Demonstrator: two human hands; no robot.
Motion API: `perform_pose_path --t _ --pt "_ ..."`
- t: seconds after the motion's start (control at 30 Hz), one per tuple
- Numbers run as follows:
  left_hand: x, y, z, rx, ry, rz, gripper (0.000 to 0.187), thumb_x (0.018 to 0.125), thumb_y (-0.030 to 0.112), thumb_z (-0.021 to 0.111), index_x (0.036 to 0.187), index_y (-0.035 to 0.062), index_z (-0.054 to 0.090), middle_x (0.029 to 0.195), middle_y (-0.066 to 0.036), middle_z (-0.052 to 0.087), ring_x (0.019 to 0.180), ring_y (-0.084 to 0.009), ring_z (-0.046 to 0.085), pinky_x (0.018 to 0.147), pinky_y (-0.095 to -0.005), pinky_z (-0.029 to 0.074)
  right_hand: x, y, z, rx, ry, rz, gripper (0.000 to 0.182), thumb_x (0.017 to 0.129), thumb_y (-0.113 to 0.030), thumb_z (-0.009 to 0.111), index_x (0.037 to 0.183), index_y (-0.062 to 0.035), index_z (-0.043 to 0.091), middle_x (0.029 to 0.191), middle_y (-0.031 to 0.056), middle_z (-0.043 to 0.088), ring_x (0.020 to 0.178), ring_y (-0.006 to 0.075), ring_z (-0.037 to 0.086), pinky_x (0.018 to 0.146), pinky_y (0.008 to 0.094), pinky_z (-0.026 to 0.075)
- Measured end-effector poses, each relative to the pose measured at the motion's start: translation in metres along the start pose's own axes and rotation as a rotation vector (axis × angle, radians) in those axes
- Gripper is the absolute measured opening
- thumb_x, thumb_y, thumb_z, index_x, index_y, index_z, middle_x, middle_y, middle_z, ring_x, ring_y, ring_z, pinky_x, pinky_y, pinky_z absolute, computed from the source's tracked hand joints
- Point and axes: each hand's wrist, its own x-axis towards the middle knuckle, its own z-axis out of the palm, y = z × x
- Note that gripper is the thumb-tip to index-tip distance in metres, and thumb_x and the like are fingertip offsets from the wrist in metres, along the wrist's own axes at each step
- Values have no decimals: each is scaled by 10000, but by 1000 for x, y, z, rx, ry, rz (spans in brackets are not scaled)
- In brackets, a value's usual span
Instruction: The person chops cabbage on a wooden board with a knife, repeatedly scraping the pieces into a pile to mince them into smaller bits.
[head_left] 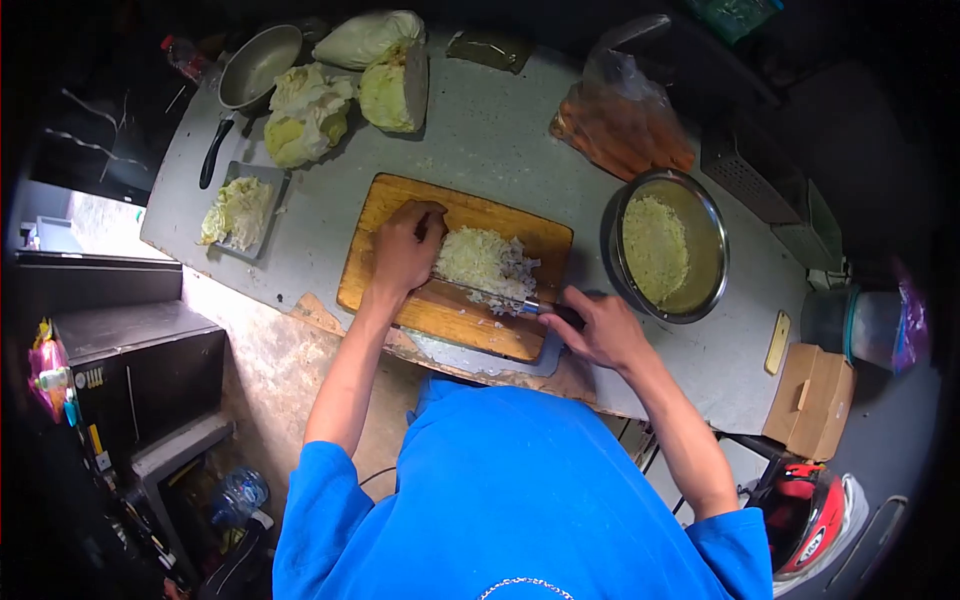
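Note:
My right hand (605, 332) is wrapped round the black handle of a knife (529, 307). The blade points left across a wooden cutting board (386, 195), along the near side of a pile of finely chopped cabbage (482, 258). At the pile's left side, my left hand (407, 248) rests on the board with its fingers curled, close to the blade's tip. What those fingers hold, if anything, is hidden. Right of the board, a steel bowl (706, 290) contains more chopped cabbage (655, 247).
Behind the board lie a cut cabbage (394, 92), loose cabbage leaves (305, 115) and a bag of carrots (625, 120). A pan (260, 68) and a grey tray (270, 215) with cabbage scraps are at left. A cardboard box (812, 400) stands at the right edge.

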Motion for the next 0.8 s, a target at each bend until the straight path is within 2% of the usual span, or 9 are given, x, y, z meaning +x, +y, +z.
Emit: perform_pose_path --t 0.07,0.13,0.17,0.33,0.4,0.53,0.6,0.73,0.8 --pt "3 1 1 -8 -7 -33 178 966 128 626 1049 28 746 930 -145 746 815 -301 733 725 -386 561 5 0 -4 -9 29 -3 438 947 -460 722 864 -52 587 567 192 599 598 446 640 551 497 493" --pt "4 6 3 -21 -7 -70 179 965 134 628 1047 30 748 931 -144 746 813 -307 733 726 -389 560 9 17 9 5 -105 92 426 968 -498 666 984 -73 631 622 204 642 658 456 664 652 537 535" --pt "4 12 2 54 -8 -40 176 962 124 630 1047 23 746 922 -145 745 808 -298 733 727 -386 559 4 42 38 42 9 21 434 961 -501 675 983 -70 630 624 195 648 651 452 665 639 523 536" --pt "2 7 2 177 -18 54 167 952 103 642 1055 12 739 905 -149 743 785 -281 734 729 -379 557 4 29 21 2 28 -50 422 962 -491 678 974 -72 623 624 181 653 629 444 662 615 515 538" --pt "-2 0 0 -30 -14 -85 169 952 121 651 1061 32 744 924 -155 742 811 -298 736 735 -393 561 5 11 -1 -84 -2 -50 415 965 -487 676 977 -76 620 624 177 654 622 442 660 607 515 538" --pt "0 0 1 -78 -3 -105 169 952 129 651 1059 35 744 927 -155 743 814 -301 735 739 -391 561 8 18 7 -102 -19 -51 393 974 -476 669 987 -89 600 619 181 649 618 444 657 588 528 529" --pt "2 11 0 135 9 30 166 959 93 632 1064 14 734 895 -146 739 793 -260 732 733 -364 556 7 41 37 16 40 -66 397 974 -479 669 971 -89 595 618 185 645 618 445 657 586 528 526" --pt "-2 4 0 179 -52 39 172 979 91 612 1078 7 724 847 -138 732 773 -242 727 722 -350 550 6 33 22 16 61 -65 428 934 -473 737 885 -75 587 550 163 592 553 420 633 518 482 482" --pt "-2 -6 3 -56 -21 -76 181 1003 125 599 1083 21 725 830 -147 728 773 -264 730 717 -362 550 6 6 -2 -39 85 -76 432 930 -476 740 882 -75 586 542 157 587 547 416 631 516 480 480"
